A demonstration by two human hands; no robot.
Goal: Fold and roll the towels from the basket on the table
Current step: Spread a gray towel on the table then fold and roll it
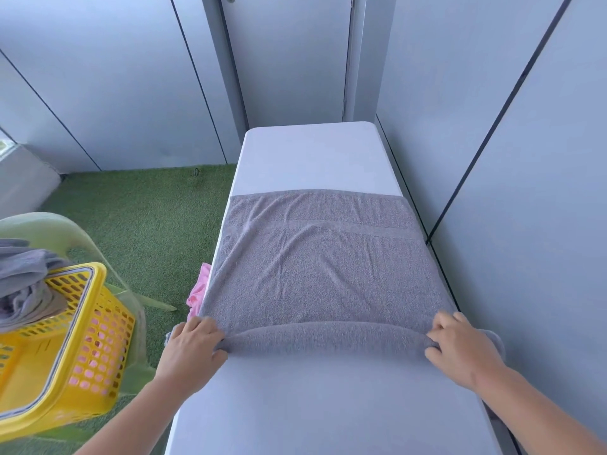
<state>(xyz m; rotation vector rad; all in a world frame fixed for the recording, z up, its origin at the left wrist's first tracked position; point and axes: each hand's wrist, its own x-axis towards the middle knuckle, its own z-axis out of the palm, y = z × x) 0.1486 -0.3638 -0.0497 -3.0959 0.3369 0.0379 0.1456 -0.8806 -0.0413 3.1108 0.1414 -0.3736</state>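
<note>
Tabletop (312, 405), towel roll (328, 338) ends in left hand (193, 343), right hand (460, 346)

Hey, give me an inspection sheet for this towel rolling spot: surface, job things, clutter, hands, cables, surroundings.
Surface: white table, long and narrow, close against the right wall.
Job's things: grey towel spread across the table, its near end rolled up; yellow basket at the left, resting on a green chair, with more grey towels in it.
Clutter: pink cloth at the table's left edge, partly hidden by the towel.
Grippers: left hand and right hand each grip one end of the roll.
Cables: nothing seen.
Surroundings: artificial grass on the floor; grey wall panels behind and at the right.
</note>
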